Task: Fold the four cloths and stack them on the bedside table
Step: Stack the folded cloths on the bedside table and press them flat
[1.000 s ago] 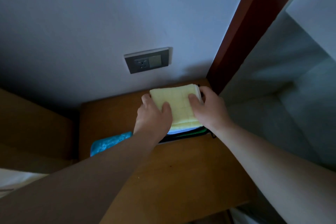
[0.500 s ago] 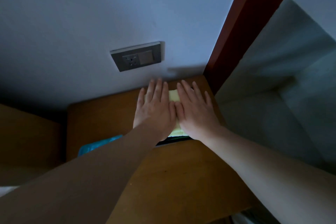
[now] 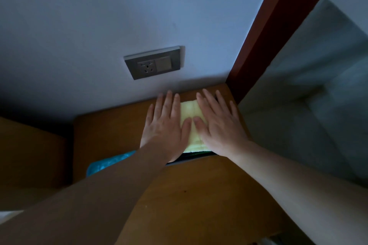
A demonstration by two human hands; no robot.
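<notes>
Head view: two flat hands, left hand (image 3: 166, 125) and right hand (image 3: 219, 125), press one yellow cloth (image 3: 192, 125).

— Where do I have free room on the bedside table (image 3: 199, 195)?
— At 6 o'clock from the stack of cloths (image 3: 192, 117) I see wide bare wood. At 9 o'clock also.
— And what stands in my way?
— The wall (image 3: 139, 16) at 12 o'clock, just behind. The red post (image 3: 268, 36) at 2 o'clock, near. A blue item (image 3: 107, 163) lies at 8 o'clock.
</notes>
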